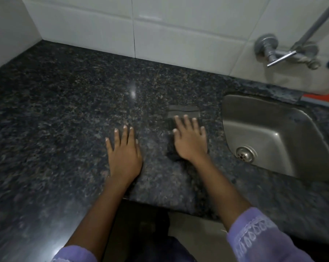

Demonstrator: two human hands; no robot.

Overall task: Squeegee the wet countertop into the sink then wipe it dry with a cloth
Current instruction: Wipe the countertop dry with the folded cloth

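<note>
A dark speckled granite countertop [65, 110] fills most of the head view. A dark grey folded cloth [183, 111] lies flat on it, a little left of the steel sink [284, 129]. My right hand [189, 139] presses down on the cloth's near part with fingers spread; the cloth shows beyond the fingertips and beside the wrist. My left hand [124, 152] rests flat on bare granite to the left, fingers apart, holding nothing. No squeegee is in view.
White wall tiles [159, 31] back the counter, with a corner at the far left. A metal tap with a lever handle [280, 57] is mounted above the sink. The sink drain [244, 154] sits near its front. An orange item [322, 100] lies behind the sink.
</note>
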